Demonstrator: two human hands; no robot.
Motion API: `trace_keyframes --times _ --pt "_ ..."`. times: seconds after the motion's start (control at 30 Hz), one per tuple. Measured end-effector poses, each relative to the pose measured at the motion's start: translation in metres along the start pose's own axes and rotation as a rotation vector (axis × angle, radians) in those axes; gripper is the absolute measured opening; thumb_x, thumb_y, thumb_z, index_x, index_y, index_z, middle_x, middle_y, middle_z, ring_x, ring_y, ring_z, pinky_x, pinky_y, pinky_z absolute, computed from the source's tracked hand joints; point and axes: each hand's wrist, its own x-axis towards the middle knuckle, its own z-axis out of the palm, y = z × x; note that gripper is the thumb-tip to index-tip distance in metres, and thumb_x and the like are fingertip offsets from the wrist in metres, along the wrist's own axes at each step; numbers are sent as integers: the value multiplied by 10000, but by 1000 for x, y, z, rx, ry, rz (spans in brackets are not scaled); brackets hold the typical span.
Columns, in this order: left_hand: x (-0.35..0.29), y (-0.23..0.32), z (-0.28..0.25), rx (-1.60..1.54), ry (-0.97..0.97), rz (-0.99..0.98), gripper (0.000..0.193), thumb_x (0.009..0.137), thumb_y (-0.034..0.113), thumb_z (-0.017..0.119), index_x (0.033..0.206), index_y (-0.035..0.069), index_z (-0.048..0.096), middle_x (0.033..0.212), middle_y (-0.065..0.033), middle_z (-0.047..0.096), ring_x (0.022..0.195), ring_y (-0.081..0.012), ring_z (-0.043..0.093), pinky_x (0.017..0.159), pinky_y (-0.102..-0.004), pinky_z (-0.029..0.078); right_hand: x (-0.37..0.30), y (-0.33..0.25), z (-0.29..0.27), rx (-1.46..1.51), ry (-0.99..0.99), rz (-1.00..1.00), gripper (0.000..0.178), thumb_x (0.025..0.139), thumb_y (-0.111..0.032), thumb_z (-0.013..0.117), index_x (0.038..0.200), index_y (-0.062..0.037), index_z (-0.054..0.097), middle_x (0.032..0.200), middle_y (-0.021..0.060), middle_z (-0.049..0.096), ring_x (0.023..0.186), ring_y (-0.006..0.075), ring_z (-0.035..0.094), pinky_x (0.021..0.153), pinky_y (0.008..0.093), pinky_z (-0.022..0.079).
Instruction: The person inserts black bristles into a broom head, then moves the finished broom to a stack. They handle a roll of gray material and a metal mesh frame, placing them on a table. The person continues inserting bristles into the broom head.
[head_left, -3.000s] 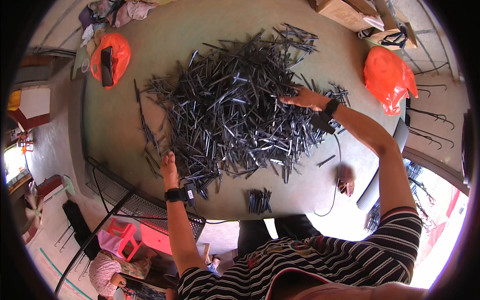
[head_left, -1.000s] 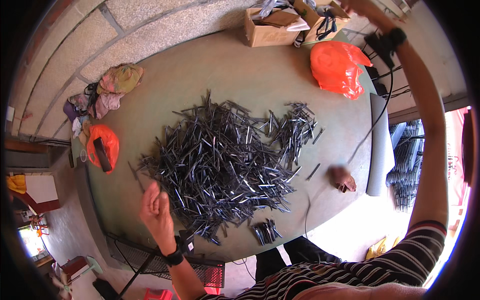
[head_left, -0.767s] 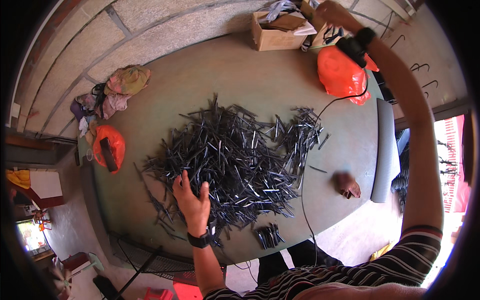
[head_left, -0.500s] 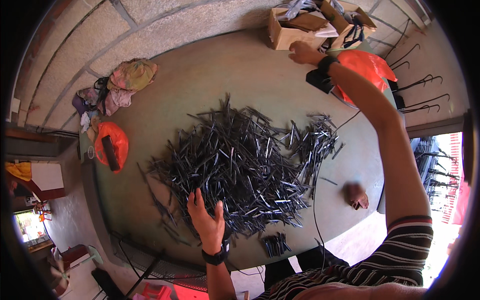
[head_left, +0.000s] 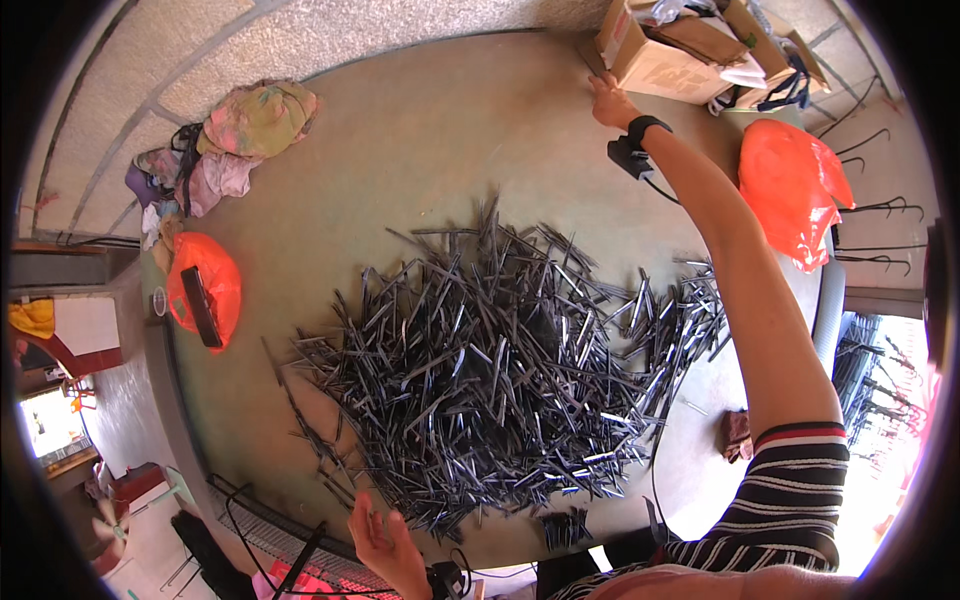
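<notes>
My right hand (head_left: 612, 103) is stretched to the far side of the table, beside the lower left corner of a cardboard box (head_left: 655, 62). Its fingers are bent together at the end of a dark flat piece (head_left: 591, 56); what that piece is, I cannot make out. Low at the near edge, my left hand (head_left: 388, 548) is open, fingers apart and nothing in it. It hovers by the near left side of a big heap of thin black strips (head_left: 490, 370). A small bundle of short black strips (head_left: 565, 528) lies at the table's near edge.
An orange-red plastic bag (head_left: 795, 190) sits at the far right. On the left are another red bag (head_left: 228, 290) with a dark bar (head_left: 200, 305) across it and crumpled cloths (head_left: 255, 120). A brown lump (head_left: 737, 436) lies near the right edge. A cable crosses the right side.
My left hand has drawn back from the heap toward the near edge. My right hand stays by the box, and a dark flat piece now shows at its fingertips. The whole view has shifted.
</notes>
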Motion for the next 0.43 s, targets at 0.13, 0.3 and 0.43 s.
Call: trace_keyframes --times 0.13,0.3,0.43 --pt "-7 -1 1 -77 32 -107 441 828 96 596 1213 -60 447 1195 -135 506 1103 -187 475 847 -270 402 20 -13 12 -94 -216 119 466 820 -167 415 1273 -77 356 1270 248 335 1235 435 248 942 526 337" --pt "2 -6 12 -119 -8 -105 426 825 69 577 1211 -58 448 1204 -135 503 1105 -203 481 893 -287 382 20 7 7 -311 -239 -155 295 846 -203 416 1034 -49 583 1148 179 480 1121 434 398 922 491 367" --pt "4 -11 19 -172 -56 -130 439 810 93 601 1204 -30 450 1254 -115 470 1116 -218 470 893 -288 380 -28 -30 -29 269 -195 -245 306 863 -273 447 1020 -62 604 1047 166 559 1096 427 434 919 475 371"
